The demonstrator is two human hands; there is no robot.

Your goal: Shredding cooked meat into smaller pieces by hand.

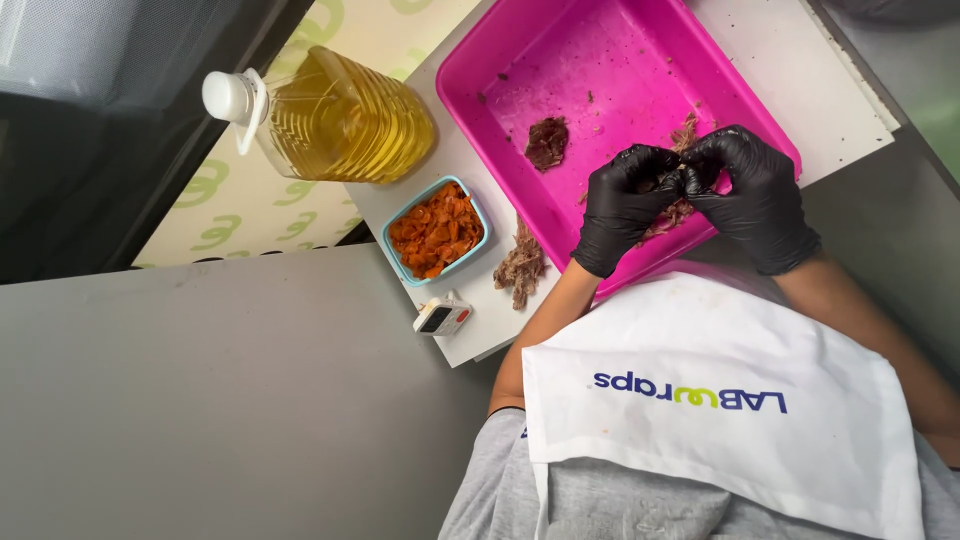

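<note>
Both my hands wear black gloves and meet over the near edge of a pink tray (600,60). My left hand (625,205) and my right hand (755,195) pinch a clump of shredded brown meat (668,218) between their fingertips. More strands show just above my right hand, at the shreds (688,130). A dark chunk of meat (546,142) lies alone in the tray, left of my hands. A small pile of pulled meat (520,268) rests on the white counter (810,90) outside the tray's near-left corner.
A light-blue tub of orange pieces (436,230) stands left of the tray. Behind it lies a big bottle of yellow oil (335,118) with a white cap. A small white timer (442,317) sits at the counter's near edge. My white apron (720,400) fills the foreground.
</note>
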